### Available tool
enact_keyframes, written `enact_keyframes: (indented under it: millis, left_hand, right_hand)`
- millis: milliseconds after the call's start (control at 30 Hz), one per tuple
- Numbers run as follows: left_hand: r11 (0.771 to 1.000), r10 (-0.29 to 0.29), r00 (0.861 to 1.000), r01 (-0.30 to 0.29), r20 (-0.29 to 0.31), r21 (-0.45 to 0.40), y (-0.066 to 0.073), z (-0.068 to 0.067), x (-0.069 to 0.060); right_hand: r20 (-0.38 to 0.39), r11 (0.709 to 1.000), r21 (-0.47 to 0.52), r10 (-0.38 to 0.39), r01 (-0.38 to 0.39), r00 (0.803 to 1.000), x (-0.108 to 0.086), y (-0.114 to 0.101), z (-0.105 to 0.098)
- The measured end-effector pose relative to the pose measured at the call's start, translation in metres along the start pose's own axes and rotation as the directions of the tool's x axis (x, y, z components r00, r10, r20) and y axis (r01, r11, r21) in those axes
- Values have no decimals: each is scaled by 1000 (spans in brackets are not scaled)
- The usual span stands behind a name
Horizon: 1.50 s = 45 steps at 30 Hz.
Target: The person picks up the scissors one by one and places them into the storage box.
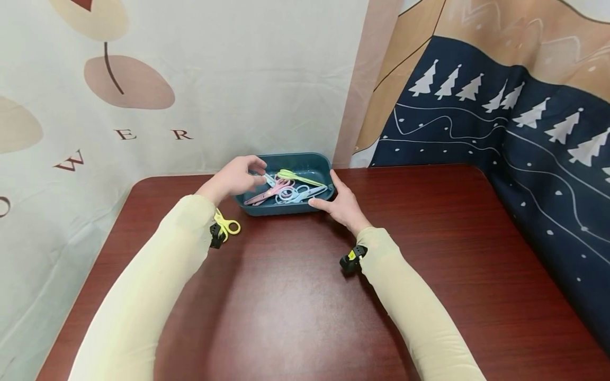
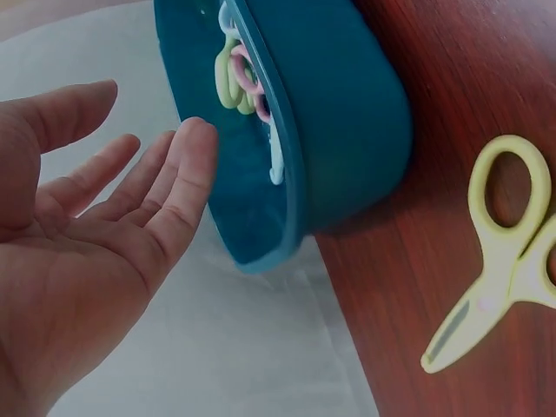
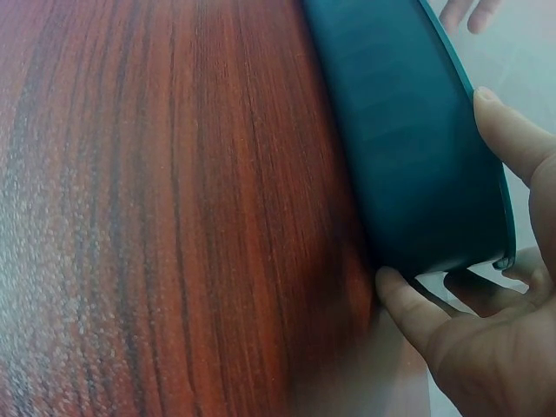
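A teal plastic basket [image 1: 281, 210] stands at the table's far edge. Inside lie several pairs of scissors: green scissors [image 1: 301, 178], pink scissors [image 1: 268, 194] and light blue scissors [image 1: 301, 194]. Over the basket's left end hovers my left hand [image 1: 236, 177], its fingers loosely bent and holding nothing; the left wrist view shows its bare palm [image 2: 104, 234]. My right hand [image 1: 345, 206] grips the basket's right end, thumb on the near rim and fingers around the end wall, as the right wrist view also shows. Yellow scissors [image 2: 499, 269] lie on the table left of the basket, beneath my left wrist.
The reddish-brown table [image 1: 286, 307] reaches from the basket toward me and out to the right. Behind it hangs a pale printed cloth [image 1: 267, 79]. A navy cloth with white trees [image 1: 476, 121] borders the right side.
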State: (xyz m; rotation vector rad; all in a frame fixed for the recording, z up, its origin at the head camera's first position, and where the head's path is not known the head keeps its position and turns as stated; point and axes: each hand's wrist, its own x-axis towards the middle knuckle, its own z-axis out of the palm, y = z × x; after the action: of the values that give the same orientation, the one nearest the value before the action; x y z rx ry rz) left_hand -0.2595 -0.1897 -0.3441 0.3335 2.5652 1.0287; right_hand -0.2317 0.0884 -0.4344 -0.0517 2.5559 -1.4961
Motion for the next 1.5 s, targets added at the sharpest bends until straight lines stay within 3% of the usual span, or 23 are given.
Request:
enact_keyframes:
  millis: [433,900,1500]
  left_hand:
    - [999,-14,997,12,-75,-30,-25,-9,-23]
    - [996,-81,988,75,-128,-56,-44,-10,-33]
    - [988,-154,978,153,-141,-17,-73,-6,-51]
  right_hand:
    - [-1,1000,-1,-4,4,1000,0,0,1]
    - [0,1000,1,-2,2,1000,-1,-1,0]
    - [8,1000,14,5,-5,1000,0,1,0]
